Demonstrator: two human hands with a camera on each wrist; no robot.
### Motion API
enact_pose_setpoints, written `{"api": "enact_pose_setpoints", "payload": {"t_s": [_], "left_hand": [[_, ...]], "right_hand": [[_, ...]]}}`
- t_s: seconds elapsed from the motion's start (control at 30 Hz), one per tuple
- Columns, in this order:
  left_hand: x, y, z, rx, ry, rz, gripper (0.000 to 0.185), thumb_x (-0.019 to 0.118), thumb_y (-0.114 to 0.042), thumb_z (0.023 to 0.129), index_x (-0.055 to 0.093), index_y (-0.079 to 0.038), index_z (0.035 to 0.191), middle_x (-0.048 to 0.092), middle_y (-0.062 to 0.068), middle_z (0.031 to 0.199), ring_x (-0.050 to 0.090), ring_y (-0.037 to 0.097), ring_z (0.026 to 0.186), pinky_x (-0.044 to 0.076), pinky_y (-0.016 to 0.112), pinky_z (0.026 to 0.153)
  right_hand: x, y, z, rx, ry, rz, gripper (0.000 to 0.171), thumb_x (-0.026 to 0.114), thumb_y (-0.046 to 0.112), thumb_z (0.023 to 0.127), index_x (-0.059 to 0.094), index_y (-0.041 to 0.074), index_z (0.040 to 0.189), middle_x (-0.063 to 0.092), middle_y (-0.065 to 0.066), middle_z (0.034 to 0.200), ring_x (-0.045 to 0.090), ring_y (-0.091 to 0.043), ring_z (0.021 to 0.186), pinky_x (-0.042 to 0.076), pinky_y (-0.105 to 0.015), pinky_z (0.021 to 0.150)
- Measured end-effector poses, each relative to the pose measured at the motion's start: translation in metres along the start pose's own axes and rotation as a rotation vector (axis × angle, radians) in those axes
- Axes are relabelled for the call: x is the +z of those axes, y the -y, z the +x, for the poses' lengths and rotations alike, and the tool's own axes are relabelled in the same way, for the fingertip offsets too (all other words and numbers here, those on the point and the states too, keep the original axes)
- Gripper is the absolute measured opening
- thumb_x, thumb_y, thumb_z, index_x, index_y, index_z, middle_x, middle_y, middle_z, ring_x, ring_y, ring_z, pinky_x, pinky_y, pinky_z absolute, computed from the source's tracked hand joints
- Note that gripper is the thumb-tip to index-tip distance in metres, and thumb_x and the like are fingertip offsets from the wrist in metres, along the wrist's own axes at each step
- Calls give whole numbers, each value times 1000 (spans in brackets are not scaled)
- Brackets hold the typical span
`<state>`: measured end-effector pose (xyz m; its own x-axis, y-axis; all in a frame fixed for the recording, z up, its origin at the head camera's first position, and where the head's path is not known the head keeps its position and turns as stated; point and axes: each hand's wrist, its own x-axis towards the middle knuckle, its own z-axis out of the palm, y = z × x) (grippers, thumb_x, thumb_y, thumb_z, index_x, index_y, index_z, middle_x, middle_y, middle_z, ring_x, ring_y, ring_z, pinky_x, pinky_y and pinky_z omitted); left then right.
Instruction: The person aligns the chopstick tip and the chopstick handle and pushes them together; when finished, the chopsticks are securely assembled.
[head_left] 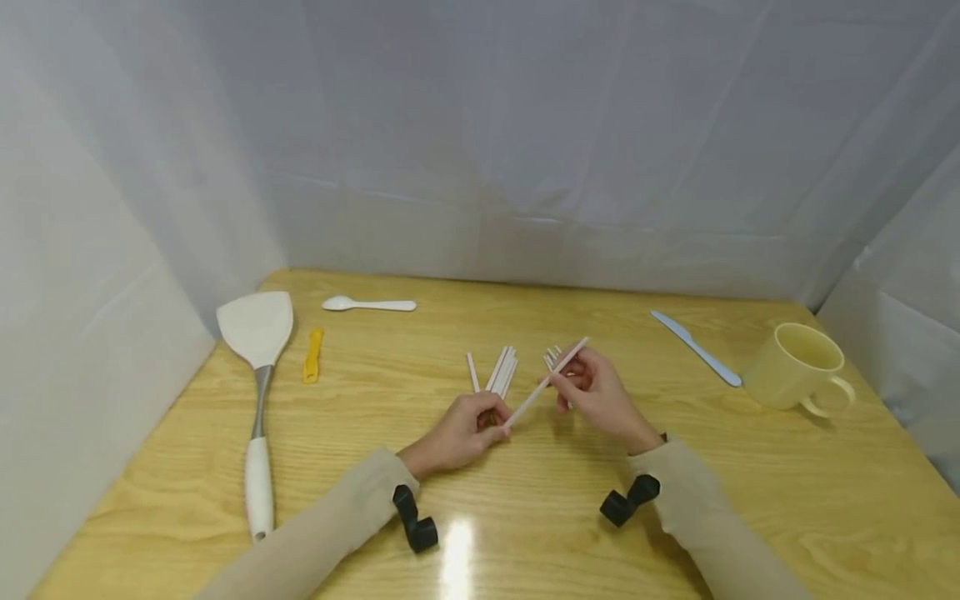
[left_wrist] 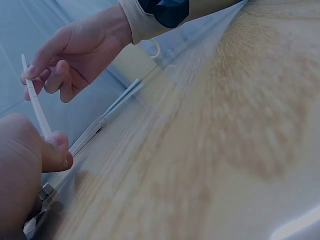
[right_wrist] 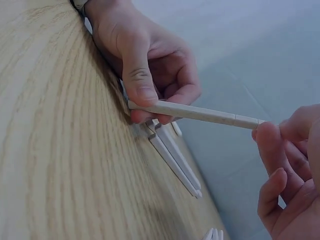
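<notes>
Between my two hands is a thin pale chopstick (head_left: 528, 404), slanting up to the right, with fine grooves near one end in the right wrist view. My left hand (head_left: 459, 435) pinches its lower end between thumb and fingers. Farther up, my right hand (head_left: 596, 396) pinches it with thumb and forefinger, and the tip pokes out past the fingers. Just beyond the left hand, several matching chopsticks (head_left: 504, 371) lie on the table, partly hidden by that hand. A second small group of pale sticks (head_left: 551, 357) shows behind the right hand, mostly covered by it.
On the left lie a white spatula (head_left: 258, 483), a small yellow utensil (head_left: 312, 357) and a white spoon (head_left: 378, 306). A light blue knife (head_left: 696, 348) and a yellow mug (head_left: 787, 371) are on the right. White curtains (head_left: 525, 150) surround the wooden table (head_left: 375, 375).
</notes>
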<state>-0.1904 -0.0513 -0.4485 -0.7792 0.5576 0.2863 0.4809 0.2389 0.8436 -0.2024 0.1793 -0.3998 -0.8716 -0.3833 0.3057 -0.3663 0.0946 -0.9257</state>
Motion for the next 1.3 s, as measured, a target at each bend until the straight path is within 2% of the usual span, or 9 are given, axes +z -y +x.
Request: {"api": "enact_pose_setpoints", "payload": {"t_s": [0.1,0.2,0.3,0.4,0.67,0.83,0.93,1.1,1.3], "left_hand": [[-1,0,-1,-6,5,7,8,70,1,84,66,-2,90,64,7,80,52,5,67,43,19,57],[-2,0,0,0,11,11,8,73,-4,83,68,-4,89,63,5,77,50,4,64,42,18,55],[-2,-1,2,21,8,-9,9,75,-7,81,69,-5,88,64,5,73,50,3,60,41,19,53],[-1,-3,4,53,9,-63,13,75,-6,80,68,-3,90,66,8,72,50,2,60,41,19,52],[2,-17,2,42,96,-203,46,71,1,83,46,3,121,71,17,83,61,3,62,50,22,54],[7,-26,6,163,88,-104,60,76,-3,80,45,-3,132,72,13,88,61,3,66,51,23,54],[11,-27,10,201,110,-42,63,79,-7,78,48,-5,133,72,10,90,60,3,66,51,22,55],[11,-27,12,164,139,-13,63,81,-11,77,51,-8,132,72,7,90,59,3,64,51,21,56],[6,-29,9,109,136,-20,63,82,-12,75,52,-7,130,72,6,89,60,4,63,52,23,56]], "right_hand": [[1,0,0,10,-1,-14,13,54,-3,95,50,-13,102,66,-31,93,59,-17,54,51,-36,51],[-2,0,1,15,-16,-59,12,54,-1,95,52,-10,102,70,-16,89,60,-22,59,51,-36,54],[-4,2,1,25,-36,-79,11,55,0,95,54,-9,102,70,0,85,61,-17,63,50,-34,57],[-4,5,2,32,-49,-70,14,55,0,95,55,-10,105,69,8,83,60,-11,63,51,-33,59],[2,12,5,110,-18,-69,24,56,4,96,56,-12,114,69,6,80,56,-10,60,48,-28,56],[-2,14,1,187,34,-97,28,54,11,99,56,-8,119,65,-3,81,51,-11,59,45,-31,55],[-6,15,-1,210,75,-105,31,54,13,99,55,-9,121,65,-8,85,51,-11,60,46,-31,57],[-6,16,0,213,124,-111,29,55,12,98,57,-9,118,66,-16,94,50,-10,61,48,-28,60],[0,17,5,211,153,-105,28,55,11,98,56,-9,117,66,-6,86,50,-9,59,47,-26,59]]}}
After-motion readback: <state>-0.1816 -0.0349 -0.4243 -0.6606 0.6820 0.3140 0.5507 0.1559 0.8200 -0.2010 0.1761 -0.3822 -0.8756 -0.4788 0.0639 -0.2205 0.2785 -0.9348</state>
